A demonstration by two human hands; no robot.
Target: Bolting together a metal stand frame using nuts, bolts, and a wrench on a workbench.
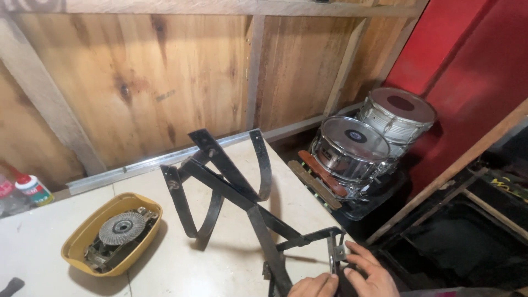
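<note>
A black folding metal frame [231, 181] made of flat bars and curved straps stands on the pale tabletop [181, 264]. My left hand [314, 286] rests at the frame's lower end near the bottom edge of the view, fingers curled against the bars. Just to its right, my right hand [367, 272] touches a small bracket at the frame's lower corner with its fingers spread along it. Both hands are partly cut off by the frame edge.
A yellow tray [77, 247] with a wire wheel brush [121, 227] and metal parts sits at left. A white bottle with a red cap [32, 187] stands by the wooden wall. Two snare drums [352, 151] [397, 113] sit below the table's right edge, beside a red panel.
</note>
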